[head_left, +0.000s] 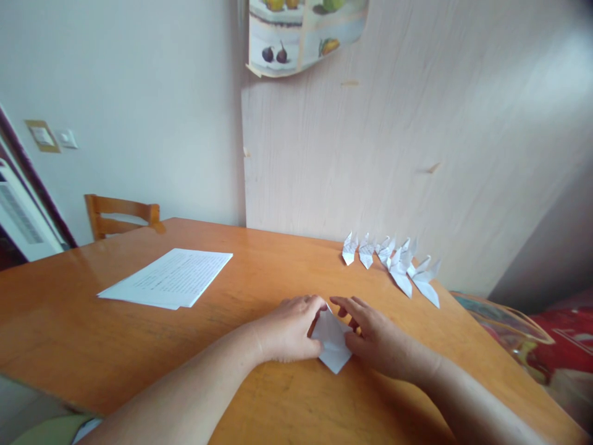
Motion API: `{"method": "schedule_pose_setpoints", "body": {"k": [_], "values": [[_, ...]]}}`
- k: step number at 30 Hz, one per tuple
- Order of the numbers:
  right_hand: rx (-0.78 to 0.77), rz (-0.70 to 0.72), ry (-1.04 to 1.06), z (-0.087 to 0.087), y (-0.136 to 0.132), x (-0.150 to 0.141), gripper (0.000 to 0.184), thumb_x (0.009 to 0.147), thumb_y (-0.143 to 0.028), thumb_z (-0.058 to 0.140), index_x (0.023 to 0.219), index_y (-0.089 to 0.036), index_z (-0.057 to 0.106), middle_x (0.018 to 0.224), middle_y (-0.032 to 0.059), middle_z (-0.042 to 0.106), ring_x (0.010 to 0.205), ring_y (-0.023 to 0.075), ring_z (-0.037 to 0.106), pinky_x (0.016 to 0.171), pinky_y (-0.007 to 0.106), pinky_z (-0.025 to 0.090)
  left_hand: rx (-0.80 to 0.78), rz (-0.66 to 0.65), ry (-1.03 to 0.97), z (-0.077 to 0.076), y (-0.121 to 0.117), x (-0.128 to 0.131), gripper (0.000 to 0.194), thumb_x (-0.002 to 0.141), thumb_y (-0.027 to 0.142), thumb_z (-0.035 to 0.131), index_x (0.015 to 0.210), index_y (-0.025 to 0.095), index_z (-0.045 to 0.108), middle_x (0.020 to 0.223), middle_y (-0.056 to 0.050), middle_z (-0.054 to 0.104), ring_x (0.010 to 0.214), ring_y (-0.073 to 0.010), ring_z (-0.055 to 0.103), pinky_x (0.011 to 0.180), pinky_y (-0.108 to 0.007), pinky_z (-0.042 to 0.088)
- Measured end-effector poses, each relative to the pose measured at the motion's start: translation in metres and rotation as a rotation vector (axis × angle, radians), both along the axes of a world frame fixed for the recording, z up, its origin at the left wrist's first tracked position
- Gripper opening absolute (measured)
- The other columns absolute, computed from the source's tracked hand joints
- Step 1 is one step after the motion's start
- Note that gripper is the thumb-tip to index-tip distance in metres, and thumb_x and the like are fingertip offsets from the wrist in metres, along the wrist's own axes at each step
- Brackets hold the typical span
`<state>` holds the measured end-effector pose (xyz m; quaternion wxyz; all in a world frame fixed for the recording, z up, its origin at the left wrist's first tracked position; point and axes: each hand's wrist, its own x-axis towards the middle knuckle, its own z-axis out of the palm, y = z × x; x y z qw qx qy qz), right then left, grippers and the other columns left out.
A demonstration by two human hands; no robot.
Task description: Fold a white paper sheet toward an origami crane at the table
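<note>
One folded paper (334, 347) between hands (294, 327) (378, 341)

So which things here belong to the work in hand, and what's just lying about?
In the work:
folded paper, touched by left hand and right hand
probably the paper birds
perhaps the written-on sheets

Just around, it seems:
hanging fruit poster
chair

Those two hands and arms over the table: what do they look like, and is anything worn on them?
Human hands and arms, without cables. The left hand and right hand show no gloves, rings or watch. The left forearm and right forearm show no sleeves. A faint line crosses each wrist.
</note>
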<state>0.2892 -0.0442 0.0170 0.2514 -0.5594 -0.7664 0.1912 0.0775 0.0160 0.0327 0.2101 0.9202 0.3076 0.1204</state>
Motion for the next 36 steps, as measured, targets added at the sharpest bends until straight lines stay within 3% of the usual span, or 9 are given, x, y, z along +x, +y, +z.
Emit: {"method": "schedule_pose_setpoints", "body": {"k": [3,7,13,18,21,24,29,33,36], "values": [[0.017,-0.041,-0.032,-0.003,0.003,0.003,0.069,0.071,-0.001,0.046,0.138,-0.019,0.047,0.116,0.0082,0.059,0.097,0.0185,0.06,0.085,0.031,0.047,0.005,0.004,-0.026,-0.001,0.001,0.0,0.038,0.077,0.021,0.058,0.115,0.024,0.052,0.109,-0.005,0.066,0.101,-0.0248,0.063,0.083,-0.033,0.048],[0.001,-0.08,-0.045,-0.006,0.005,0.004,0.061,0.069,-0.001,0.046,0.128,-0.016,0.053,0.116,0.0102,0.06,0.104,0.0205,0.059,0.088,0.032,0.046,0.005,0.048,-0.076,-0.008,0.005,0.003,0.03,0.085,0.018,0.051,0.114,0.025,0.051,0.105,-0.005,0.068,0.097,-0.0227,0.064,0.08,-0.031,0.047],[-0.001,-0.143,-0.131,-0.009,0.009,0.007,0.037,0.073,-0.007,0.049,0.108,-0.017,0.06,0.104,0.0081,0.064,0.091,0.0202,0.061,0.078,0.031,0.044,0.072,0.155,-0.074,-0.019,0.011,0.007,0.035,0.082,0.009,0.048,0.114,0.024,0.046,0.085,-0.002,0.065,0.079,-0.0199,0.063,0.068,-0.028,0.044],[-0.034,-0.207,-0.232,-0.004,0.009,0.008,0.017,0.084,-0.021,0.051,0.096,-0.019,0.064,0.091,0.0068,0.064,0.079,0.0198,0.06,0.071,0.031,0.042,0.197,0.188,-0.068,-0.018,0.015,0.009,0.03,0.079,0.005,0.048,0.103,0.024,0.046,0.097,-0.002,0.062,0.082,-0.0184,0.06,0.07,-0.028,0.043],[-0.002,-0.205,-0.253,-0.001,0.008,0.007,0.015,0.086,-0.024,0.052,0.089,-0.021,0.067,0.094,0.0076,0.063,0.082,0.0206,0.061,0.073,0.032,0.044,0.294,0.202,-0.013,-0.014,0.016,0.009,0.02,0.081,0.009,0.05,0.095,0.023,0.048,0.1,-0.004,0.059,0.085,-0.0194,0.058,0.072,-0.03,0.042],[0.079,-0.153,-0.279,0.0,0.007,0.006,0.015,0.082,-0.019,0.055,0.089,-0.02,0.068,0.113,0.0112,0.063,0.107,0.0262,0.058,0.09,0.038,0.045,0.375,0.213,0.027,-0.01,0.016,0.008,0.008,0.085,0.014,0.049,0.088,0.022,0.05,0.094,-0.004,0.057,0.082,-0.0203,0.056,0.07,-0.032,0.04],[0.108,-0.087,-0.267,-0.007,0.01,0.009,0.022,0.079,-0.015,0.053,0.096,-0.02,0.066,0.141,0.011,0.053,0.133,0.0271,0.046,0.108,0.043,0.036,0.401,0.21,0.041,-0.011,0.016,0.008,0.011,0.088,0.016,0.048,0.083,0.022,0.056,0.088,-0.004,0.058,0.08,-0.0202,0.055,0.07,-0.032,0.038],[0.105,-0.051,-0.258,-0.009,0.012,0.011,0.021,0.08,-0.014,0.051,0.095,-0.022,0.064,0.135,0.009,0.058,0.125,0.0253,0.052,0.103,0.042,0.039,0.384,0.189,0.018,-0.015,0.018,0.008,0.017,0.089,0.018,0.049,0.084,0.023,0.064,0.088,-0.004,0.06,0.086,-0.0205,0.058,0.075,-0.033,0.04],[0.076,-0.061,-0.248,-0.009,0.013,0.012,0.019,0.079,-0.015,0.052,0.095,-0.021,0.061,0.127,0.0091,0.061,0.113,0.0242,0.058,0.099,0.041,0.041,0.347,0.205,0.019,-0.016,0.016,0.008,0.023,0.093,0.031,0.048,0.088,0.023,0.07,0.089,-0.006,0.061,0.088,-0.0225,0.059,0.077,-0.035,0.042]]}}
